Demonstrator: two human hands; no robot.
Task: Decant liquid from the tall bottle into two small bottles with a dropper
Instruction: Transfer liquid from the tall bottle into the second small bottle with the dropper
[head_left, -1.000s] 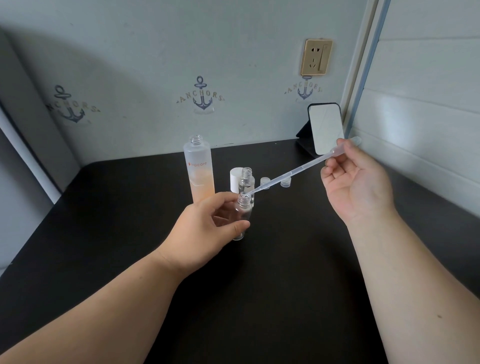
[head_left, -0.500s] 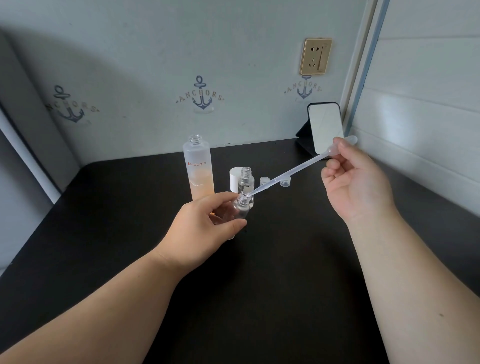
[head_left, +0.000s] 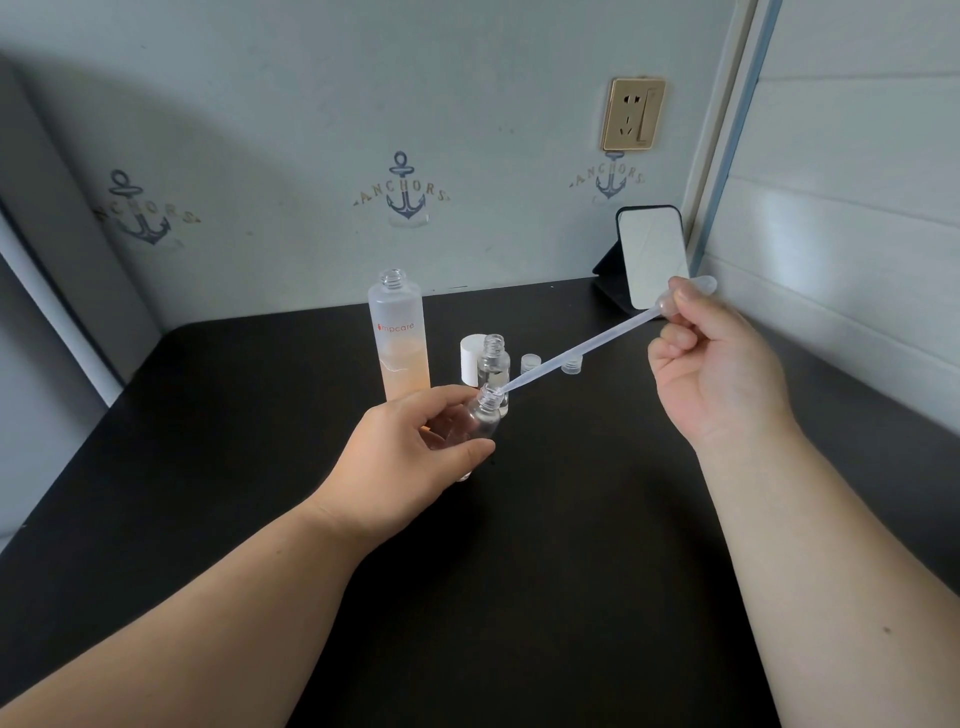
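Observation:
My left hand (head_left: 415, 447) grips a small clear bottle (head_left: 483, 418), tilted to the right above the black table. My right hand (head_left: 717, 364) pinches the bulb of a long clear plastic dropper (head_left: 582, 353), whose tip sits in the mouth of that bottle. The tall frosted bottle (head_left: 399, 338), uncapped and about half full of peach liquid, stands behind my left hand. A second small clear bottle (head_left: 493, 361) stands open just right of it.
A white cap (head_left: 470, 358) stands behind the second small bottle. Two small clear caps (head_left: 530, 362) (head_left: 571, 365) lie to its right. A mirror on a black stand (head_left: 652, 260) leans at the back right corner. The table (head_left: 519, 571) is black.
My left hand has tilted the small bottle further to the right. The dropper tip stays at its mouth and my right hand has barely moved.

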